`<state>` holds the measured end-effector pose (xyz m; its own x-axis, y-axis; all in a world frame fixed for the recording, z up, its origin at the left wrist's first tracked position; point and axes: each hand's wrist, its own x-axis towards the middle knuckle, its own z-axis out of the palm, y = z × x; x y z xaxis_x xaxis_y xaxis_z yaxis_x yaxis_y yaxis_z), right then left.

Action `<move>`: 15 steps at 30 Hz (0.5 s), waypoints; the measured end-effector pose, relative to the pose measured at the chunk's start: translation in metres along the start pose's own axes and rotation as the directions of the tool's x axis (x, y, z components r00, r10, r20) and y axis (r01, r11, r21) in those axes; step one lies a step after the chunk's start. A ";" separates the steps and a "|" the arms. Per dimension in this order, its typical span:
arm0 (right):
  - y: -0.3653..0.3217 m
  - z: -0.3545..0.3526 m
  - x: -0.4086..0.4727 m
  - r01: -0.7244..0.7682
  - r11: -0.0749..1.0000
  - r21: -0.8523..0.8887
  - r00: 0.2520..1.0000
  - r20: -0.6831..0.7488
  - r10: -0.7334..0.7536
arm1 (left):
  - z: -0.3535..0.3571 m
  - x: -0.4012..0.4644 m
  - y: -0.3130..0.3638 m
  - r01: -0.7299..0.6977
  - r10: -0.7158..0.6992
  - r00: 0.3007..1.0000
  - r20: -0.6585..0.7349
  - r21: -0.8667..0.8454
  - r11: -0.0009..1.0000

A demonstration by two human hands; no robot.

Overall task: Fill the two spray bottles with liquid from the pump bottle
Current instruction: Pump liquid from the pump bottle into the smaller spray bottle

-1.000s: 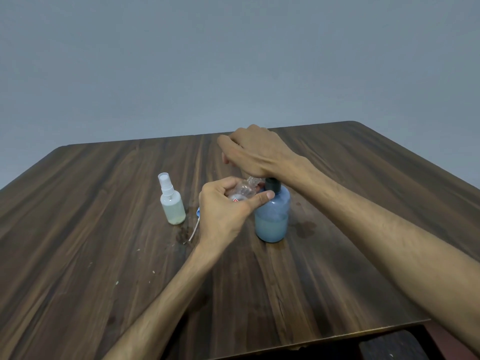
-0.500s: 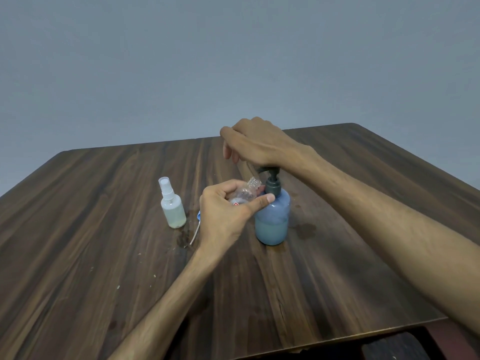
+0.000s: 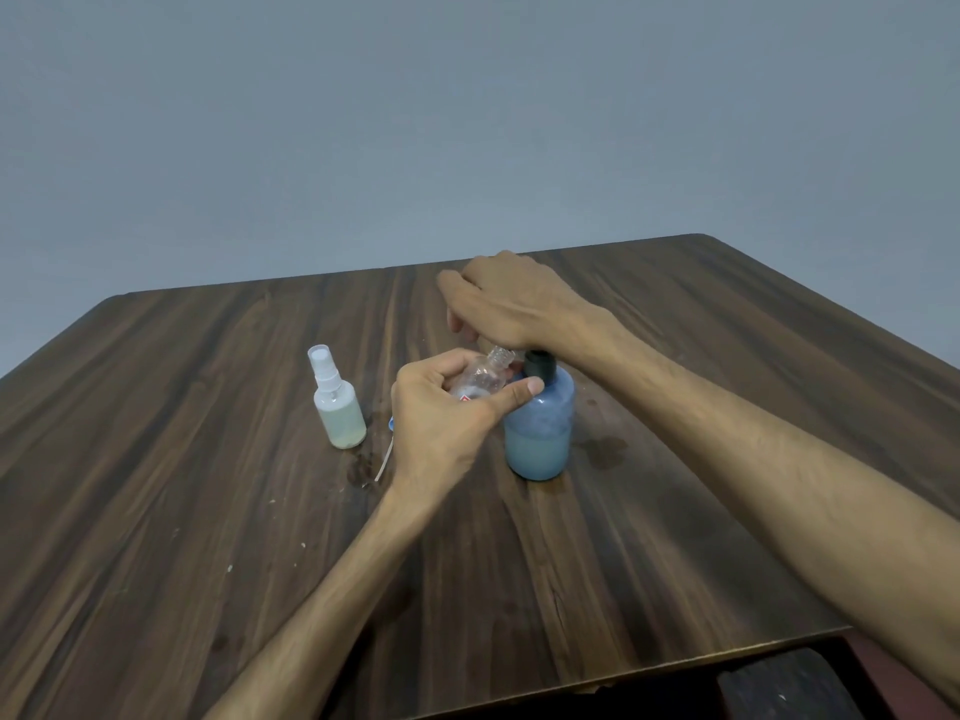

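Spray bottles, two, plus one pump bottle, all on a dark wood-grain bench.

Item 1, nearest: left hand, its grip clamped round the open spray bottle. Clear plastic, cap off, threaded neck tilted up and right toward the pump spout. Judged very light, thin-walled and easily squeezed; hold at mid-body with thumb across the front, as now, and keep pressure modest so liquid is not forced back out. Little or no liquid can be made out inside.

Item 2: pump bottle, blue translucent, upright, touching the left thumb tip. About half full, so judged heavier and stable on its base; possibly slick if wet.

Item 3: filled spray bottle, white sprayer fitted, upright, well left of the hand, pale liquid inside. Small and easy to tip.

Item 4: loose sprayer head with dip tube, mostly hidden behind the left wrist, lying by a wet patch.

Item 5, farthest: right hand, flat over the pump head, pressing down, fingers loosely bent, not wrapped.
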<state>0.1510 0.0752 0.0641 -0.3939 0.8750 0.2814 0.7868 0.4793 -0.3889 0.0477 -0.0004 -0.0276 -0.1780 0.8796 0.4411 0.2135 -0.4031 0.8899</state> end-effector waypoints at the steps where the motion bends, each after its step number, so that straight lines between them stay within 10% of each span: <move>1: 0.000 0.001 0.000 0.002 1.000 -0.006 1.000 -0.009 -0.003 | 0.000 0.000 0.001 -0.002 0.002 1.000 -0.002 0.002 1.000; 15: -0.002 -0.008 0.004 0.019 0.999 0.043 0.998 -0.058 -0.017 | -0.001 0.000 0.001 -0.009 0.009 1.000 0.024 -0.014 1.000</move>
<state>0.1517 0.0774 0.0728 -0.3788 0.8613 0.3386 0.7576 0.4987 -0.4210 0.0475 -0.0015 -0.0263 -0.1529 0.8818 0.4462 0.2021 -0.4141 0.8875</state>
